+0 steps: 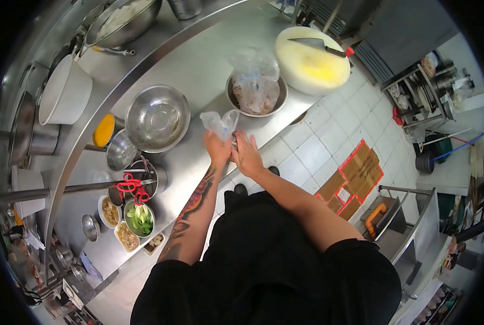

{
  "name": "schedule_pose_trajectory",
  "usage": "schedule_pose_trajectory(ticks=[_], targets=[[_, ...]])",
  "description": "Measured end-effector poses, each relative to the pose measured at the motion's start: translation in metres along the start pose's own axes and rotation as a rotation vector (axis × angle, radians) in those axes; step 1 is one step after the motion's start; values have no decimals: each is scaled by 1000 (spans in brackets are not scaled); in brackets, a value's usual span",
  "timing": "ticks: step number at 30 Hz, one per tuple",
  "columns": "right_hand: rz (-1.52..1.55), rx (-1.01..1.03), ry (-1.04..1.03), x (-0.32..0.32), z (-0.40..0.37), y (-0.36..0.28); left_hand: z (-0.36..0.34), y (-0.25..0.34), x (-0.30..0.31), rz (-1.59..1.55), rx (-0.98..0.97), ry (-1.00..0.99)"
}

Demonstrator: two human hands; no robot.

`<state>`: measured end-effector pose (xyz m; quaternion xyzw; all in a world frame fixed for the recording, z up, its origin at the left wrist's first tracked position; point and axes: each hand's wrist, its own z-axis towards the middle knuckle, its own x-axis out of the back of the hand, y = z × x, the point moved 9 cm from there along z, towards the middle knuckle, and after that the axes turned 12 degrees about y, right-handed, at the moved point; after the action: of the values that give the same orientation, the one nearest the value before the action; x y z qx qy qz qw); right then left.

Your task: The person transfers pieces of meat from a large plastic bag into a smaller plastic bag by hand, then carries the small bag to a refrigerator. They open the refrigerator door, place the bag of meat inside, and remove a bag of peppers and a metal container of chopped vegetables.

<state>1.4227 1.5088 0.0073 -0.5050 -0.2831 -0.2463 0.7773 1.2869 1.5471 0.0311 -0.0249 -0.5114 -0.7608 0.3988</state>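
I see the steel counter [198,65] under both hands. White cutting board [307,70] sits well up-right of them. Empty steel bowl [158,118] is near the left hand's left side, and the bagged-food bowl [255,95] is just above the right hand. Left hand [217,153] is closed on the clear plastic bag [220,123], which sticks up above its knuckles. Right hand [248,156] is pressed against the left; I can't tell its grip.

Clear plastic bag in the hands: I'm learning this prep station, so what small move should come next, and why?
The clear plastic bag stands crumpled above the left hand. The right hand presses close against the left at the edge of the counter, and whatever lies between them is hidden. So the likely next move is to spread the bag's mouth open.
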Motion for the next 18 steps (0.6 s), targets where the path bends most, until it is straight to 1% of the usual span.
schedule_pose_trajectory(ticks=[1, 3, 4, 6, 7, 9, 10, 11, 12, 13, 14, 15, 16, 17, 18], targets=[[0, 9, -6, -6, 1, 2, -2, -15, -3, 2, 5, 10], [-189, 10, -127, -25, -3, 16, -10, -25, -11, 54, -152, -11], [-191, 10, -129, -28, -6, 23, -12, -23, -8, 52, -149, -11], [27, -11, -61, -24, 7, 36, -9, -19, -13, 150, -143, -85], [25, 3, -67, -16, 22, 20, -2, -10, -8, 150, -138, -71], [535, -54, 144, 10, 44, -17, -7, 13, -5, 79, -168, -140], [521, -199, -18, -11, 52, -16, -10, 11, -8, 81, -169, -132], [526, -187, -20, -13, 68, -23, -12, 6, -13, 224, -186, -164], [721, -445, -32, -8, 86, -30, -13, 0, -18, 369, -199, -192], [910, -709, -53, -16, 91, -36, -12, 1, -16, 379, -196, -176], [964, -807, 151, -18, 93, -34, -13, 5, -13, 354, -190, -152], [969, -798, 138, -20, 93, -37, -14, 5, -10, 328, -184, -130], [1079, -878, 134, -25, 89, -38, -15, -1, -14, 335, -127, -195], [1185, -956, 129, -29, 88, -36, -12, -2, -14, 338, -126, -181], [1183, -950, 121, -31, 91, -30, -13, 1, -14, 366, -155, -191]])
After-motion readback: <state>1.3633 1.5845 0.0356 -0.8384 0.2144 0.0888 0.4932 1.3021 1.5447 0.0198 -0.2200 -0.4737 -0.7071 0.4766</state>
